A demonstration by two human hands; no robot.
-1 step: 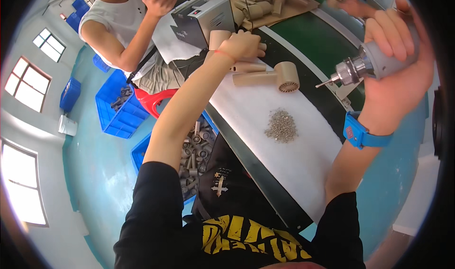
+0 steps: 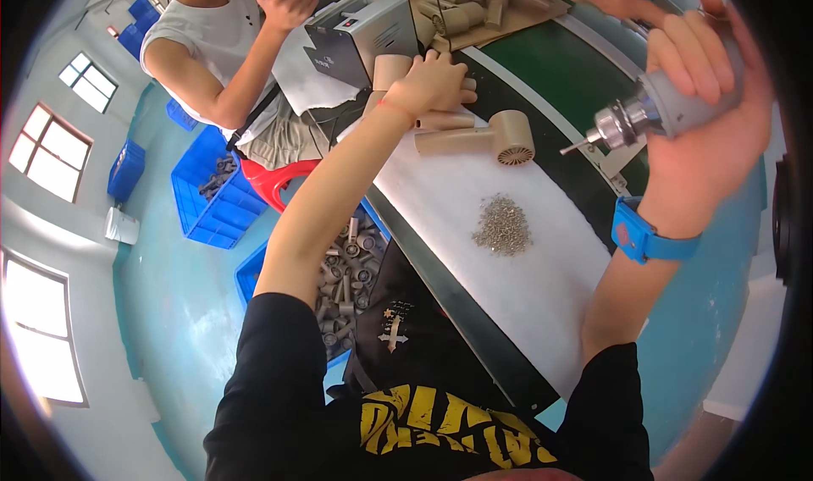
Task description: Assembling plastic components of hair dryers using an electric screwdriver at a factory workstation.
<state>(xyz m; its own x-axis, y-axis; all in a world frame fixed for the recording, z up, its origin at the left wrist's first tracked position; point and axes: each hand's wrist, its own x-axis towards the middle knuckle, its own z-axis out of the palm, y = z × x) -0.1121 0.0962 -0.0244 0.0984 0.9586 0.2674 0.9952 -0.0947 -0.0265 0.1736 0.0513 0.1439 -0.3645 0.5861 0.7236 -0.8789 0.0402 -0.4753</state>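
Note:
My right hand, raised at the right, is wrapped round a grey electric screwdriver. Its thin bit points left, in the air above the bench. At the far end of the white mat, my left hand has its fingers bent over a beige hair dryer, which it partly hides. Just nearer lies another beige hair dryer on its side, with its round vent grille toward me. A loose pile of small silvery screws sits on the mat between my arms.
A grey boxy machine stands beyond my left hand. More beige dryer housings lie on cardboard beside a green conveyor belt. A co-worker sits at far left. Blue crates of parts stand on the floor.
My left hand's fingers have shifted and spread a little over the hair dryer. My right hand and the screwdriver have moved slightly left. The screws and the nearer dryer lie as before.

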